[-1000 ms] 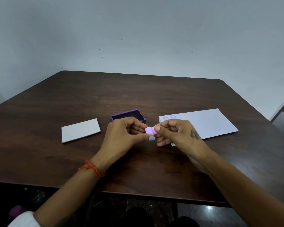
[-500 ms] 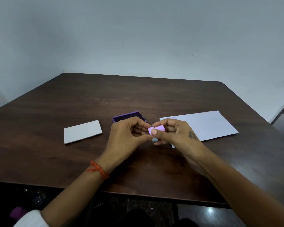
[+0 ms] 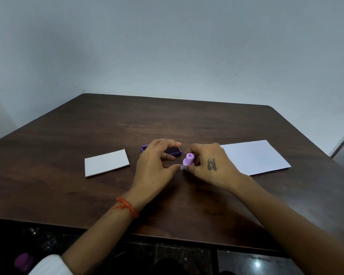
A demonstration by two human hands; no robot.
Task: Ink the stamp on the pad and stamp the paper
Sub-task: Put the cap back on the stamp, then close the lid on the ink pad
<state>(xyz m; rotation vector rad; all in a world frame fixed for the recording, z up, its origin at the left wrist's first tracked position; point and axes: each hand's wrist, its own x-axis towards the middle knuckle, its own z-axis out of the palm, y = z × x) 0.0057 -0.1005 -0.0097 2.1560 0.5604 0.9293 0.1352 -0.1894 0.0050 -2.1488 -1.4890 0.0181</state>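
The dark brown wooden table [image 3: 187, 124] shows streaked grain under a smooth, faintly glossy finish. The small lilac stamp [image 3: 188, 158] looks like smooth matt plastic. The purple rectangular ink pad case [image 3: 176, 151] seems plastic too, though it is half hidden. The pale sheet of paper [image 3: 254, 157] and the white rectangular card [image 3: 106, 162] are matt. A thin orange thread band [image 3: 127, 207] looks like twisted cloth.

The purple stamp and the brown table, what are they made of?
The stamp looks like smooth, matte plastic: even lilac colour, rounded moulded handle. The table looks like dark wood or a wood-look veneer with a slight sheen: grain streaks run across it and light glints off it.
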